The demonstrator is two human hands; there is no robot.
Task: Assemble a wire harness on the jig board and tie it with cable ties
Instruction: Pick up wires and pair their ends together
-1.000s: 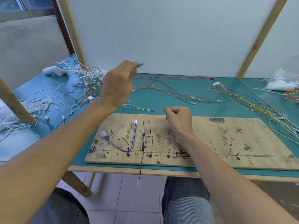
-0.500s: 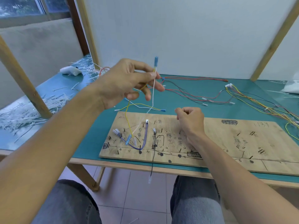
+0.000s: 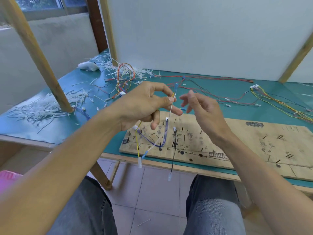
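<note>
The wooden jig board point(image 3: 240, 141) lies on the green table with a purple wire point(image 3: 149, 141) looped between its pegs and a black wire point(image 3: 173, 158) hanging over the front edge. My left hand point(image 3: 144, 106) is raised above the board's left end and pinches a yellow and white wire pair point(image 3: 171, 106) between thumb and forefinger; a blue terminal point(image 3: 176, 85) sticks up, and the ends dangle to a white connector point(image 3: 139, 162). My right hand point(image 3: 201, 109) hovers just right of it, fingers spread, holding nothing.
A heap of white cable ties point(image 3: 42, 109) lies at the left around a slanted wooden post point(image 3: 39, 55). Loose wire bundles point(image 3: 125, 77) sit at the back, red and black wires point(image 3: 211, 89) in the middle, yellow ones point(image 3: 277, 102) at the right.
My left hand has brought the wire pair nearer and lower over the board. My right hand has lifted off the board, uncurled, and moved up beside the left hand.
</note>
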